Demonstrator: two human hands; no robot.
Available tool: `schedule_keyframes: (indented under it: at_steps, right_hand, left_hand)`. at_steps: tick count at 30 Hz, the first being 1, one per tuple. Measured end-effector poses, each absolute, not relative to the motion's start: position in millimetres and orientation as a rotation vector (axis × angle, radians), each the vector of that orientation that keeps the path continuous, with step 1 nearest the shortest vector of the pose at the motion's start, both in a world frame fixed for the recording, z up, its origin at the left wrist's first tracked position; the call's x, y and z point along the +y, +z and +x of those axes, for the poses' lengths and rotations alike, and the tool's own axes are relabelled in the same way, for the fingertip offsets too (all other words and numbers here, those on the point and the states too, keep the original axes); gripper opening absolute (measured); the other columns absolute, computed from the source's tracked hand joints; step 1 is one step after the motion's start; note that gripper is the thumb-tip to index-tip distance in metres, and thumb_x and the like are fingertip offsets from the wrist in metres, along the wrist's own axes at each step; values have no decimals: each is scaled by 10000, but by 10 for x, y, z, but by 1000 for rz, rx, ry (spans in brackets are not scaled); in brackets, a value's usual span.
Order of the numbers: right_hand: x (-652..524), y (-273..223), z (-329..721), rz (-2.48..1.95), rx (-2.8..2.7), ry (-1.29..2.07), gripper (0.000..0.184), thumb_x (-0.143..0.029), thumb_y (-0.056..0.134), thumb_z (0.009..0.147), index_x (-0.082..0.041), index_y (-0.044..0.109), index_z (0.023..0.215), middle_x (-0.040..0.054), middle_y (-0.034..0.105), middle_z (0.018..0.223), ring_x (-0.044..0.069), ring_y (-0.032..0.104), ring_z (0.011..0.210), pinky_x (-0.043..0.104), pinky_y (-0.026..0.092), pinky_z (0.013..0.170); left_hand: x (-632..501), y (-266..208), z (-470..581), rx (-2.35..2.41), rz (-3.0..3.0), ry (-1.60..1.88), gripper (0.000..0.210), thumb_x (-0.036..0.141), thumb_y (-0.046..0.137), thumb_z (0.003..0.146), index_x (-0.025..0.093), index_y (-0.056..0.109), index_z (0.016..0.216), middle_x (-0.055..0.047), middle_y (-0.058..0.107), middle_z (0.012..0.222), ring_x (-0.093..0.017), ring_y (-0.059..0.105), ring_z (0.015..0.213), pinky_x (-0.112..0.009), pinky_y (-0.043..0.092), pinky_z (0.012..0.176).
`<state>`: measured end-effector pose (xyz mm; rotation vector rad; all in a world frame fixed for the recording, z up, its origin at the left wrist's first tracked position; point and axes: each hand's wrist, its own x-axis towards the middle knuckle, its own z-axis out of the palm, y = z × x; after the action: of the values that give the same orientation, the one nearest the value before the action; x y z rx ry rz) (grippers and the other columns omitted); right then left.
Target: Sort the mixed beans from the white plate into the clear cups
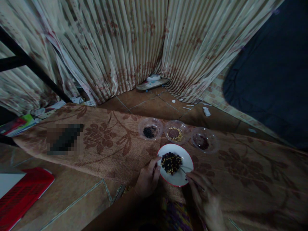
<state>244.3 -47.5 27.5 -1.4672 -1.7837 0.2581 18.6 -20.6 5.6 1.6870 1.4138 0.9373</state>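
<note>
At the far left, a black metal frame (36, 70) runs out of view, and a red-and-white object (36, 189) is cut off by the lower corner, too partial to identify. Papers (48, 109) lie in a jumble beside a long table under a brown flowered cloth (134, 154); on it, one dark item (66, 138) is blurred into squares (its shape is unreadable). Striped curtains (134, 41) hang behind, partly covering a skateboard (152, 84) on the floor.

Near the middle, the left hand (148, 179) has its thumb and fingers against the left rim of a white, red-edged plate (186, 160); whether they pinch it from below, I cannot tell. Dark and yellow beans (171, 163) are heaped on the plate. Just beyond stand three clear bowls (157, 131), holding, in order, black, yellow and dark reddish contents, the last hard to make out in the dimness. The right hand (204, 192) pinches a thin utensil (184, 169), its tip hidden among the beans. Dark fabric (269, 73) fills the right edge, cut off.
</note>
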Motion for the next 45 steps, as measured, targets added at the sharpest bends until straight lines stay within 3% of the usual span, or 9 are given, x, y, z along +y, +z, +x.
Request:
schedule_keyframes:
  at_steps: [6, 16, 31, 38, 45]
  right_hand:
    - [-483, 344, 2405, -1537, -1570, 396, 213, -387, 607, 873, -234, 754, 857, 71, 742, 923, 201, 715, 827, 302, 586, 712]
    - [-540, 368, 2484, -1733, -1191, 530, 308, -502, 698, 763, -199, 748, 788, 86, 732, 889, 234, 689, 826, 307, 558, 682]
    - [-619, 355, 2533, -1737, -931, 716, 368, -492, 783, 666, -186, 767, 870, 92, 751, 885, 254, 698, 831, 367, 563, 751]
    - [-581, 252, 2524, -1720, -1007, 760, 334, -484, 755, 702, -187, 771, 854, 101, 755, 950, 267, 689, 937, 407, 534, 868]
    - [-611, 182, 2559, -1699, -982, 761, 310, -471, 745, 720, -188, 765, 845, 96, 755, 959, 259, 688, 939, 405, 533, 864]
  left_hand:
    - [-208, 76, 195, 1421, 1672, 940, 357, 232, 381, 976, 225, 493, 1315, -63, 694, 1138, -173, 672, 1006, -314, 524, 937]
    - [-197, 80, 190, 1427, 1684, 919, 370, 250, 387, 976, 214, 498, 1326, -61, 708, 1085, -179, 682, 963, -311, 529, 914]
    - [-194, 87, 195, 1452, 1687, 922, 356, 255, 399, 973, 222, 523, 1305, -59, 702, 1168, -188, 690, 978, -294, 517, 879]
    - [-216, 110, 167, 1441, 1640, 985, 392, 283, 388, 988, 210, 427, 1371, -54, 696, 1120, -164, 689, 902, -278, 535, 838]
    - [-246, 82, 141, 1511, 1694, 1130, 390, 288, 384, 991, 182, 413, 1365, -56, 694, 987, -155, 675, 801, -277, 546, 758]
